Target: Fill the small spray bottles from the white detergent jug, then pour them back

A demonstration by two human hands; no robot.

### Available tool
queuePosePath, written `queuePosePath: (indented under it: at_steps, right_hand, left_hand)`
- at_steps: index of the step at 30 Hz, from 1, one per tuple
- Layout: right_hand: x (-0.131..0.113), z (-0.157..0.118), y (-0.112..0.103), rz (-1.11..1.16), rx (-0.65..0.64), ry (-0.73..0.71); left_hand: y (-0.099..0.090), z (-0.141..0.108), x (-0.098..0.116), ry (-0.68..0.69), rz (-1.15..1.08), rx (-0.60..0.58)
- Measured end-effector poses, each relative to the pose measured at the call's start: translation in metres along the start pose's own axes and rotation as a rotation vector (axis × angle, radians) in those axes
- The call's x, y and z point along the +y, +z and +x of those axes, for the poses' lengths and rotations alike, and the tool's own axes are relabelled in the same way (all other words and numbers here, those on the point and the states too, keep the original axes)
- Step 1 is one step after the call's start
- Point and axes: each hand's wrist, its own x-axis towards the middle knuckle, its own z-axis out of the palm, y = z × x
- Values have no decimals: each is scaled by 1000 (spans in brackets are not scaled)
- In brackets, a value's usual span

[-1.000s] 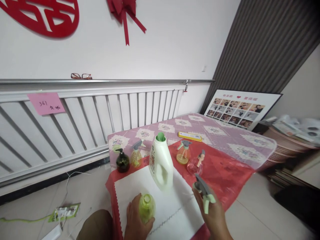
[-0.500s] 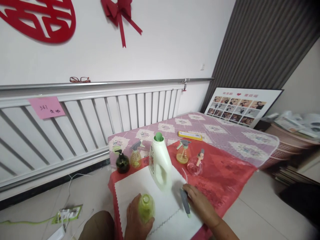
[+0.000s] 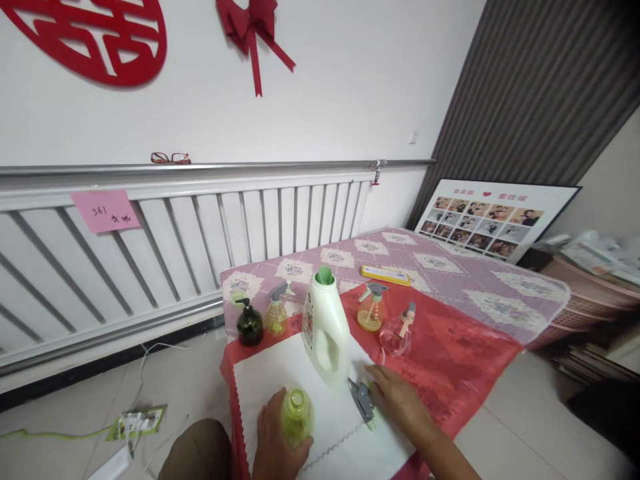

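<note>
On the white cloth (image 3: 260, 367), my left hand (image 3: 275, 433) is wrapped round a translucent yellow-green bottle (image 3: 299, 417), which is upright with its neck uncovered. My right hand (image 3: 400, 403) is curled at a grey trigger spray head (image 3: 361, 400), low over the cloth; its fingertips are partly hidden. Part of a pale dip tube (image 3: 383, 355) shows beyond that hand. Between and behind both hands stands a white laundry detergent jug (image 3: 327, 333) with a green spout (image 3: 325, 275) in its uncapped mouth.
Behind stand a dark pump bottle (image 3: 249, 325), a yellowish spray bottle (image 3: 277, 319), another spray bottle (image 3: 370, 316) and a pink bottle (image 3: 397, 335). A yellow box (image 3: 385, 275) lies farther back. Red cloth (image 3: 450, 333) covers the table's front; a radiator (image 3: 200, 240) runs behind.
My right hand has shifted slightly, and the spray head in it has turned so its side shows, lower toward the cloth. My left hand keeps the bottle. The view has swung slightly left.
</note>
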Motion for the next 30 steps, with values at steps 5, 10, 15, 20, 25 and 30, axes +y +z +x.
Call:
queuePosePath:
  at_steps: [5, 10, 15, 20, 25, 30]
  right_hand:
    - [-25, 15, 18, 214, 68, 137]
    - [-67, 35, 45, 431, 63, 207]
    - [-88, 49, 59, 504, 98, 311]
    - [-106, 56, 33, 516, 110, 313]
    - [-127, 56, -26, 446, 82, 314]
    - [-132, 53, -85, 281, 35, 328]
  left_hand:
    - [-1, 0, 4, -36, -16, -40]
    - [-4, 1, 7, -52, -3, -69]
    - [-6, 4, 13, -92, 5, -101]
    - [-9, 7, 18, -108, -15, -114]
    - [-17, 11, 20, -176, -87, -202]
    - [-19, 16, 14, -275, -205, -236]
